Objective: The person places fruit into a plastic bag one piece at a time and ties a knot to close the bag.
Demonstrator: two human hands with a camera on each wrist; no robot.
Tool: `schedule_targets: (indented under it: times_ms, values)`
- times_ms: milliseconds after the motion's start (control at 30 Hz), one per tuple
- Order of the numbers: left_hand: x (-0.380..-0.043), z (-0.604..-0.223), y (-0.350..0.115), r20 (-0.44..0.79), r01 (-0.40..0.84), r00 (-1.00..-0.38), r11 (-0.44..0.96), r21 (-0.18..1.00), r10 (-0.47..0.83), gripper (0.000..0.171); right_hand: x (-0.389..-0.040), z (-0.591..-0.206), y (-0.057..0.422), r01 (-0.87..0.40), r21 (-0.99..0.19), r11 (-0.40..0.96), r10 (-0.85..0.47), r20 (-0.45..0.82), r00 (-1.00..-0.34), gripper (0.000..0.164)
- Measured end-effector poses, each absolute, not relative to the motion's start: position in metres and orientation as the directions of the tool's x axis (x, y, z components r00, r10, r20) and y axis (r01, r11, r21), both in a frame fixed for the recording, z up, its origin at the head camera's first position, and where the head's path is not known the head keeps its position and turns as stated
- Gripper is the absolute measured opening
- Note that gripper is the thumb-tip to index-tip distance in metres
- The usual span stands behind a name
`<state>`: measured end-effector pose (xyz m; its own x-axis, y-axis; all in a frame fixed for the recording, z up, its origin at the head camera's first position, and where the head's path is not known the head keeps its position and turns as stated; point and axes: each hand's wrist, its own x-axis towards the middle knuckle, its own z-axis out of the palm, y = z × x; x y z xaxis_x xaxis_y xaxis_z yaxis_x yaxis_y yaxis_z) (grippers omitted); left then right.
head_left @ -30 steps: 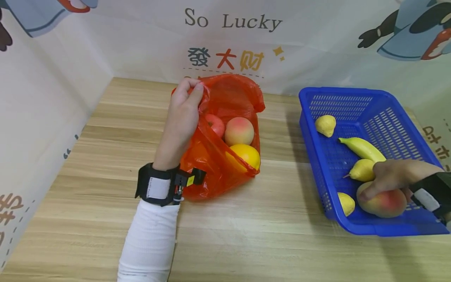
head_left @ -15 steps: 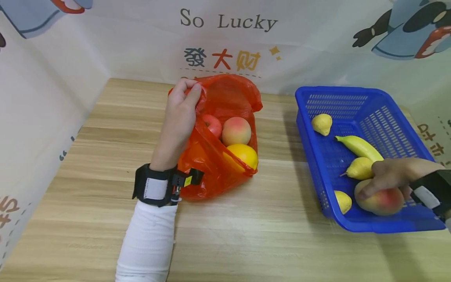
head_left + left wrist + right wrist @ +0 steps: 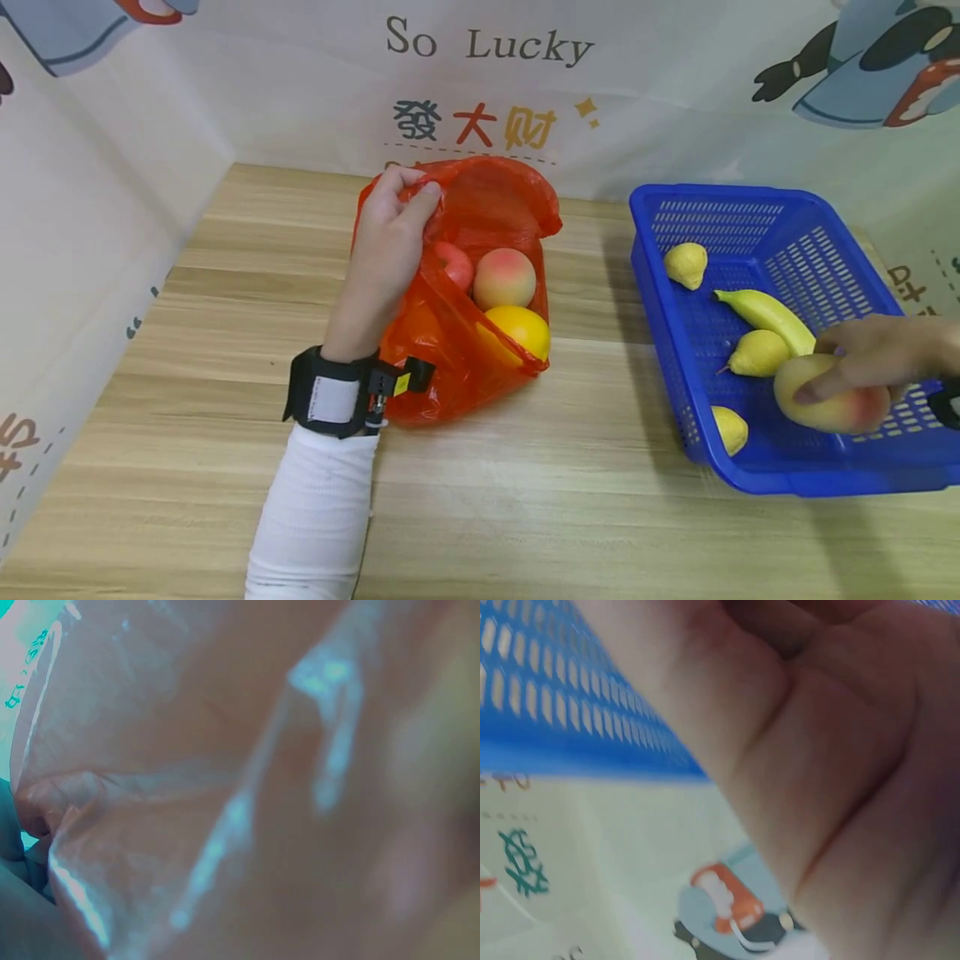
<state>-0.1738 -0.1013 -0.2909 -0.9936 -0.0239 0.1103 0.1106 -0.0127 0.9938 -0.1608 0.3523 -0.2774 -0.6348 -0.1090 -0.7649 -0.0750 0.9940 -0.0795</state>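
My left hand point(image 3: 392, 233) pinches the left rim of a red plastic bag point(image 3: 450, 367), whose mouth gapes toward the right. Inside it show a red apple-like fruit point(image 3: 454, 265), a peach point(image 3: 505, 279) and a yellow round fruit point(image 3: 525, 330). In the left wrist view the bag's film point(image 3: 165, 712) fills nearly everything. Over the right part of a blue basket point(image 3: 675, 392), my right hand point(image 3: 885, 350) grips a large peach point(image 3: 813, 392) from above. The right wrist view shows that hand's palm point(image 3: 825, 750), with the peach out of sight.
In the basket lie a banana point(image 3: 765, 315), a yellow pear point(image 3: 759, 353) and two more yellow fruits, one point(image 3: 686, 265) at the back left and one point(image 3: 731, 430) at the front left. A wooden table point(image 3: 570, 500) spans between bag and basket. A printed wall sheet point(image 3: 300, 92) stands behind.
My right hand has lifted the peach slightly, shifting it up and to the right in the head view. The left hand keeps its pinch on the bag, with the rim moved only a little.
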Motion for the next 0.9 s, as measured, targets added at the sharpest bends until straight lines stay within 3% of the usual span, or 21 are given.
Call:
schedule_targets:
  times_ms: [100, 200, 600, 900]
  values:
    - [-0.174, -0.291, -0.102, 0.112, 0.112, -0.993, -0.009, 0.994, -0.022, 0.016, -0.163, -0.274, 0.352, -0.139, -0.032, 0.99, -0.126, -0.652, -0.747, 0.084]
    - [-0.173, -0.29, -0.102, 0.111, 0.111, -0.994, -0.02, 0.994, -0.009, 0.016, -0.165, -0.27, 0.349, -0.166, 0.006, 0.986, -0.134, -0.564, -0.815, 0.085]
    - [-0.173, -0.29, -0.101, 0.108, 0.108, -0.994, -0.02, 0.994, -0.002, 0.018, -0.173, -0.212, 0.305, -0.208, 0.081, 0.975, -0.171, -0.325, -0.93, 0.078]
    - [-0.173, -0.289, -0.101, 0.099, 0.099, -0.995, -0.011, 0.995, 0.009, 0.018, -0.181, -0.185, 0.259, -0.352, 0.018, 0.936, -0.348, -0.108, -0.931, 0.085]
